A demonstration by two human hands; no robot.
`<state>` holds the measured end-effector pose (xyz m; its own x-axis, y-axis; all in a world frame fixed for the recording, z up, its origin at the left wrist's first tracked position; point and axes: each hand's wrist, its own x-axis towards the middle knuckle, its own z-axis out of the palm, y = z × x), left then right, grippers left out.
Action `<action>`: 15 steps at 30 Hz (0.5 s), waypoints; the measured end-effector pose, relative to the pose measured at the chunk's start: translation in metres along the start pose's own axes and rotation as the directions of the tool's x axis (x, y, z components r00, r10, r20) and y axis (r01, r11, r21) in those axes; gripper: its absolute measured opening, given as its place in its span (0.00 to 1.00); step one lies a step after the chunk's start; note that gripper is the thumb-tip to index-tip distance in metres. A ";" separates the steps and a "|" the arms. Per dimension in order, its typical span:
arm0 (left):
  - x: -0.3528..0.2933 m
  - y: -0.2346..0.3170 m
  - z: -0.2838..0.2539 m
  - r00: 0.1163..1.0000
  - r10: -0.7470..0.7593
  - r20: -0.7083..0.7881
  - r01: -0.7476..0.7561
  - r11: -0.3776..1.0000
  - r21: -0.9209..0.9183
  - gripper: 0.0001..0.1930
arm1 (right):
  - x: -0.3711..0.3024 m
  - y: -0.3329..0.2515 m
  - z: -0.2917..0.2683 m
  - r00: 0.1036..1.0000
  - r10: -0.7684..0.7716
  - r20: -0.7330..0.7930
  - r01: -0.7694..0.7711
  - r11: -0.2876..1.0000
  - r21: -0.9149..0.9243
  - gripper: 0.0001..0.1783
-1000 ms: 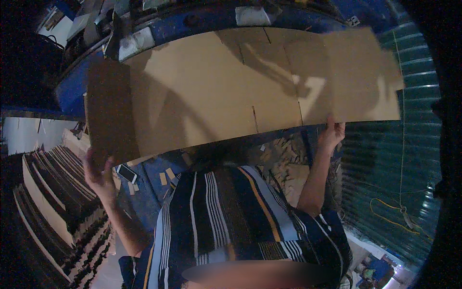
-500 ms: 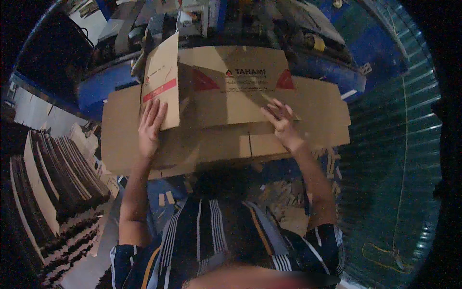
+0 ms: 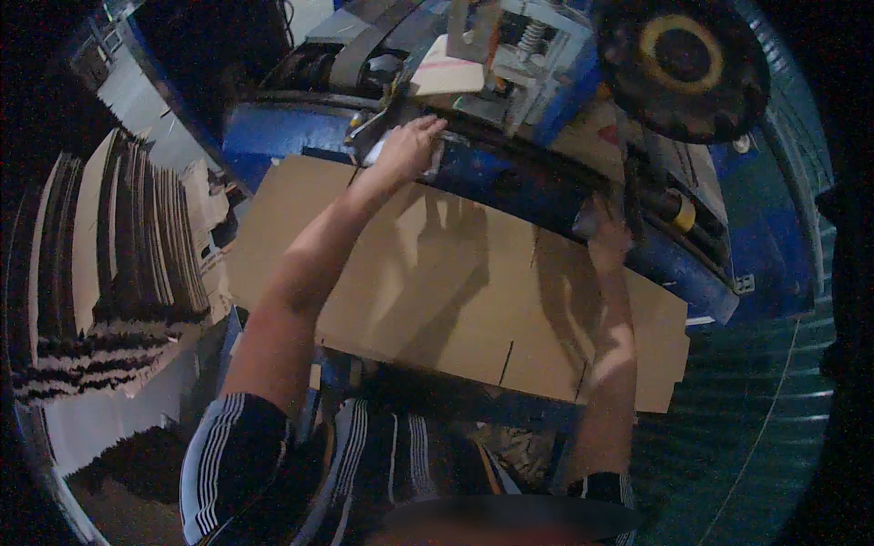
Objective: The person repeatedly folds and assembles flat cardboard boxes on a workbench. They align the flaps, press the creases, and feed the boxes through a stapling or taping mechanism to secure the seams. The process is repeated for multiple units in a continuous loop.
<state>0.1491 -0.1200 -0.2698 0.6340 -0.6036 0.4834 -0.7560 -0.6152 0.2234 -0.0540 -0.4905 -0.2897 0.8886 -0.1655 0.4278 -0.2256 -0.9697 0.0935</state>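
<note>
My left hand [image 3: 410, 150] reaches forward to the front edge of a blue machine [image 3: 510, 177], fingers stretched out, with nothing visible in them. Just beyond it, a pale carton flap [image 3: 451, 75] with a red stripe stands among the machine parts. Farther right, a brown part of the printed carton [image 3: 587, 136] shows behind the machine's front edge. My right hand [image 3: 608, 235] is at that edge too, lower and to the right; shadow and blur hide its fingers. Below both hands lies a flat sheet of brown cardboard [image 3: 401, 282] with slots along its near edge.
At the left stands a stack of folded cardboard [image 3: 137, 246]. A large dark wheel [image 3: 687, 59] with a yellow ring hangs at the upper right. A yellow roller part [image 3: 681, 211] sits on the machine. Green corrugated metal [image 3: 774, 409] runs along the right side.
The printed carton has gone forward off the cardboard sheet into the machine. Both my hands have moved forward with it, the left one also to the right. My view has turned.
</note>
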 end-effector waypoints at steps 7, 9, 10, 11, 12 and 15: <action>-0.241 -0.041 -0.121 0.886 -0.461 -0.047 0.422 0.762 0.491 0.25 | -0.233 -0.019 -0.096 0.810 0.496 0.313 -0.483 0.867 -0.124 0.29; -0.288 -0.052 -0.134 0.757 -0.653 -0.005 0.589 0.679 0.438 0.29 | -0.282 -0.031 -0.110 0.795 0.531 0.293 -0.504 0.847 -0.170 0.30; -0.307 -0.055 -0.140 0.671 -0.738 0.072 0.688 0.656 0.312 0.30 | -0.301 -0.037 -0.114 0.770 0.562 0.302 -0.523 0.827 -0.207 0.30; -0.319 -0.059 -0.145 0.556 -0.811 0.184 0.777 0.585 0.233 0.32 | -0.316 -0.039 -0.114 0.793 0.541 0.278 -0.518 0.841 -0.158 0.31; -0.328 -0.060 -0.145 0.637 -0.757 0.145 0.743 0.653 0.145 0.33 | -0.328 -0.037 -0.113 0.814 0.526 0.246 -0.515 0.850 -0.111 0.32; -0.335 -0.073 -0.142 0.773 -0.631 0.064 0.613 0.770 0.178 0.31 | -0.351 -0.018 -0.106 0.814 0.578 -0.057 -0.578 0.816 0.018 0.31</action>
<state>-0.0314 0.1993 -0.3282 0.9777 -0.1110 0.1785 -0.1640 -0.9339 0.3178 -0.4038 -0.3960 -0.3459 0.5707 -0.6849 0.4531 -0.6905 -0.6988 -0.1866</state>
